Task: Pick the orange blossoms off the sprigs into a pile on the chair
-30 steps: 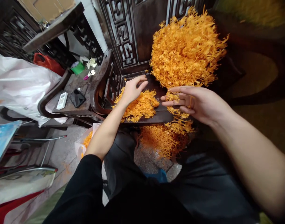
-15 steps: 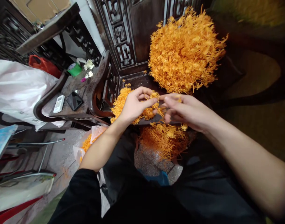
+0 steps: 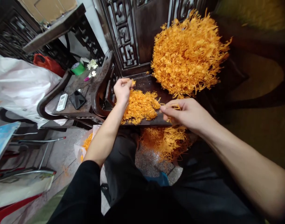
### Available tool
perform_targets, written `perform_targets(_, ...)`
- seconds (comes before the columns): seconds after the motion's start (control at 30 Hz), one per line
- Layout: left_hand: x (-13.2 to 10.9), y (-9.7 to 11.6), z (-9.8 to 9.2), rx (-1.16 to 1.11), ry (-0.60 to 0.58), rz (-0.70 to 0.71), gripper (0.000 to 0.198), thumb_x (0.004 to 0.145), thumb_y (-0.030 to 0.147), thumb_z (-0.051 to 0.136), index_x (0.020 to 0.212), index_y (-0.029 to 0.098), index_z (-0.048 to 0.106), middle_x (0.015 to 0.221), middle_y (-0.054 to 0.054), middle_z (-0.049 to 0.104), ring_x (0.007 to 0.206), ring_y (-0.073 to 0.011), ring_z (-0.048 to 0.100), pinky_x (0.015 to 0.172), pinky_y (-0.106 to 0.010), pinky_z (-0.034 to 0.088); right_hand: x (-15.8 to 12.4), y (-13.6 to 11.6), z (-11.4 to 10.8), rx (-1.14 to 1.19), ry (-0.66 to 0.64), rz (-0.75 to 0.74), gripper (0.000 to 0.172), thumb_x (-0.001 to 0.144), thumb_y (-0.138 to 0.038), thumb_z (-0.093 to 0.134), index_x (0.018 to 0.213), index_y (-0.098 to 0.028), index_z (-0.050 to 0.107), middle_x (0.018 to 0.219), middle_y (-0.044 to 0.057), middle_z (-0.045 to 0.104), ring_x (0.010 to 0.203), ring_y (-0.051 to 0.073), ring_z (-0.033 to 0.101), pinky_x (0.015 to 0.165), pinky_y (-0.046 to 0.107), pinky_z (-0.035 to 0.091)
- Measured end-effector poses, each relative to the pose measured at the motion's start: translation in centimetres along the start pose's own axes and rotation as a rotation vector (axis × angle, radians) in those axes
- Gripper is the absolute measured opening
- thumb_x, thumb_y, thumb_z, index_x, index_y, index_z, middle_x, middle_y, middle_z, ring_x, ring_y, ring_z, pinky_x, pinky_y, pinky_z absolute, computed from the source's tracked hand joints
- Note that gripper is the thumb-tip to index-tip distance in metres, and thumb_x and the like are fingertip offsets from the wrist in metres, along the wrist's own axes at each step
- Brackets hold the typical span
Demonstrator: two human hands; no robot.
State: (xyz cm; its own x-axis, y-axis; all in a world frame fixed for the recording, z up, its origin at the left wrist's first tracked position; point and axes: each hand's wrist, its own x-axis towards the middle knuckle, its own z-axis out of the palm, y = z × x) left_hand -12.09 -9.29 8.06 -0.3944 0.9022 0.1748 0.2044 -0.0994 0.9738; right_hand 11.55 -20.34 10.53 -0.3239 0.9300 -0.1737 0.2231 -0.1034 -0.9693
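Note:
My left hand [image 3: 122, 88] is closed in a pinch on a small orange flower piece [image 3: 133, 82], raised over the small orange pile [image 3: 140, 105] on the dark wooden chair seat [image 3: 147, 84]. My right hand [image 3: 186, 112] is closed on a thin orange sprig [image 3: 173, 106] at the seat's front edge. A big heap of orange sprigs [image 3: 189, 53] leans against the carved chair back. More orange sprigs [image 3: 164, 141] lie on my lap below the seat edge.
A side table [image 3: 83, 85] to the left bears a white remote [image 3: 62, 101], a black phone [image 3: 77, 99], a green cup [image 3: 78, 68] and small white flowers. A large white plastic bag [image 3: 18, 84] lies further left. A bag of orange bits [image 3: 85, 144] sits on the floor.
My hands met at the seat's front over a sprig, then parted. The left hand moved up and left with a small orange piece; the right hand stayed, keeping the stripped sprig.

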Motion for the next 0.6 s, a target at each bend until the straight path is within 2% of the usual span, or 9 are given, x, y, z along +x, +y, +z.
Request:
perform_targets(0.1,1.1,-1.6,-1.1,0.586,-0.203,0.167,0.02,0.083,0.005,0.066,0.095,0.018,0.077,0.107,-0.01,0.077,0.106,-0.0246,0.071,0.103,-0.042,0.053,0.5,0.1,-0.8,0.312,0.07,0.062,0.032,0.085,-0.049,0.079,0.08,-0.019,0.072,0.064,0.003,0.063,0.046,0.008,0.042,0.041,0.024,0.021)
perform_targets(0.17,0.6,-1.6,-1.3,0.884,-0.303,0.257,0.033,0.081,0.003,0.066,0.106,0.02,0.079,0.135,-0.013,0.07,0.131,-0.0326,0.06,0.114,-0.051,0.045,1.0,0.2,-1.4,0.461,0.109,0.097,0.027,0.085,-0.044,0.08,0.084,-0.018,0.071,0.071,0.005,0.065,0.05,0.009,0.046,0.04,0.023,0.018)
perform_targets(0.2,0.2,-1.3,-1.2,0.957,-0.328,0.299,0.039,0.08,0.003,0.067,0.112,0.02,0.079,0.147,-0.014,0.063,0.142,-0.0354,0.052,0.118,-0.055,0.04,1.2,0.1,-1.6,0.511,0.127,0.108,0.024,0.086,-0.041,0.079,0.087,-0.018,0.072,0.071,0.005,0.063,0.051,0.009,0.047,0.04,0.022,0.017)
perform_targets(0.27,-1.1,-0.2,-0.6,0.892,-0.406,0.376,0.042,0.083,0.006,0.067,0.122,0.021,0.076,0.159,-0.013,0.054,0.151,-0.0348,0.043,0.122,-0.056,0.036,1.6,0.1,-1.8,0.589,0.148,0.114,0.02,0.085,-0.036,0.08,0.089,-0.018,0.072,0.067,0.003,0.058,0.053,0.009,0.046,0.04,0.02,0.018)
perform_targets(0.3,-1.9,0.5,-0.1,0.76,-0.49,0.394,0.04,0.088,0.01,0.066,0.125,0.021,0.074,0.157,-0.013,0.056,0.148,-0.0322,0.047,0.121,-0.054,0.038,1.7,0.1,-1.7,0.617,0.15,0.105,0.02,0.084,-0.035,0.081,0.088,-0.018,0.072,0.066,0.002,0.055,0.054,0.008,0.046,0.04,0.02,0.018)
perform_targets(0.4,-4.8,2.2,1.0,0.263,-0.861,0.293,0.038,0.097,0.028,0.065,0.134,0.02,0.068,0.125,-0.012,0.075,0.113,-0.0222,0.07,0.101,-0.04,0.055,1.8,0.0,-1.3,0.604,0.125,0.04,0.029,0.08,-0.041,0.086,0.083,-0.018,0.069,0.067,0.001,0.054,0.054,0.008,0.042,0.041,0.021,0.02)
perform_targets(0.47,-6.5,2.9,1.5,0.087,-1.003,0.174,0.047,0.09,0.032,0.075,0.134,0.019,0.066,0.101,-0.007,0.078,0.088,-0.0171,0.072,0.082,-0.032,0.058,1.8,0.0,-1.0,0.555,0.119,0.001,0.037,0.078,-0.049,0.087,0.083,-0.018,0.067,0.066,0.0,0.054,0.052,0.008,0.04,0.042,0.023,0.021)
perform_targets(0.53,-7.5,3.3,1.5,0.066,-0.957,0.123,0.046,0.081,0.031,0.084,0.122,0.018,0.071,0.083,-0.001,0.073,0.07,-0.013,0.066,0.069,-0.027,0.054,1.7,0.0,-0.8,0.501,0.144,-0.021,0.043,0.073,-0.054,0.09,0.086,-0.019,0.068,0.063,-0.002,0.053,0.05,0.007,0.037,0.042,0.024,0.022)
perform_targets(0.6,-7.9,3.6,1.2,0.111,-0.852,0.142,0.031,0.078,0.034,0.086,0.101,0.018,0.076,0.072,0.002,0.067,0.064,-0.0112,0.059,0.063,-0.026,0.049,1.6,0.1,-0.7,0.434,0.161,-0.037,0.046,0.067,-0.053,0.095,0.089,-0.021,0.07,0.064,-0.002,0.056,0.05,0.008,0.041,0.043,0.025,0.025)
